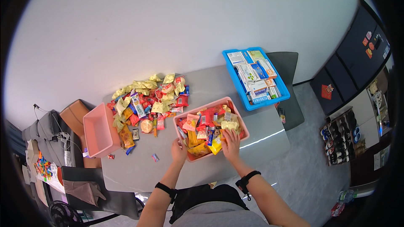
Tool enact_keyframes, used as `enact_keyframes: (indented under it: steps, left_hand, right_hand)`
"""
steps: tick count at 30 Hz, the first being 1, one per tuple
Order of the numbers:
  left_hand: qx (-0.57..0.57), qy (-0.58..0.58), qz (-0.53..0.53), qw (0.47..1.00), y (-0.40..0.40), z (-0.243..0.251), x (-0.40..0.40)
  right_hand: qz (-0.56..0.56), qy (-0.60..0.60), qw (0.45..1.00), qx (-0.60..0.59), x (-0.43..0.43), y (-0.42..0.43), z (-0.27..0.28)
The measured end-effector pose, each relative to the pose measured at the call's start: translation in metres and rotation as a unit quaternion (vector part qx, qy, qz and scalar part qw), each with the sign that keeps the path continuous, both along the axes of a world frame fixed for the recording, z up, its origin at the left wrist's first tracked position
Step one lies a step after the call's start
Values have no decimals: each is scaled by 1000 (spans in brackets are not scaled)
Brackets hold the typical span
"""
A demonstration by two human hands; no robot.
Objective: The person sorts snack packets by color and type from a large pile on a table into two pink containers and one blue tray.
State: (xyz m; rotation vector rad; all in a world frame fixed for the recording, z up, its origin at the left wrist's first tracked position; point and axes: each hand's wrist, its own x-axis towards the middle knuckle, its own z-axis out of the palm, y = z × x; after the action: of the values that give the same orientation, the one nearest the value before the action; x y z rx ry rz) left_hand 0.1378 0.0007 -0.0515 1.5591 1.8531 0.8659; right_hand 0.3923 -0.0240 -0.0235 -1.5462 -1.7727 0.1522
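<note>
A pink plastic bin (245, 130) filled with wrapped snacks sits on the grey table in front of me. My left hand (179, 150) is at the bin's near left wall, its fingertips by the rim; whether it grips the rim is unclear. Over the right part of the bin, my right hand (231, 143) lies on the packets with its fingers spread. Beside its fingers are a bright yellow packet (215, 146) and a pale yellow packet (229, 125). Red packets (207, 116) and an orange-yellow packet (199, 150) lie among the others in the bin.
A large heap of wrapped snacks (146, 102) spreads over the table's back left. Left of it, an empty pink bin (100, 131) stands tilted. A blue tray (285, 98) of medicine boxes is at the back right. Chairs (98, 192) flank the table (135, 175).
</note>
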Motion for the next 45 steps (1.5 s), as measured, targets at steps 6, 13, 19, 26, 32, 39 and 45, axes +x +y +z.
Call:
enact_keyframes:
  steps: [6, 13, 19, 26, 32, 39, 45]
  left_hand:
    - [-237, -282, 92, 925, 1, 35, 47]
    - [-250, -395, 60, 882, 17, 22, 115]
    - [-395, -591, -93, 697, 48, 4, 137]
    - [-222, -565, 97, 789, 67, 31, 89]
    - [-249, -603, -35, 757, 123, 36, 96]
    - [-243, -592, -26, 768, 169, 29, 117]
    - [-248, -577, -40, 778, 178, 32, 118]
  right_hand:
    - [62, 161, 985, -22, 51, 82, -5]
    - [-340, 105, 934, -43, 21, 42, -27]
    - [-192, 685, 579, -397, 2, 32, -5]
    - [-211, 766, 542, -274, 4, 89, -4]
    - [-155, 820, 529, -154, 19, 158, -19]
    - [-122, 804, 558, -169, 28, 201, -13]
    - [-81, 810, 548, -190, 45, 214, -29]
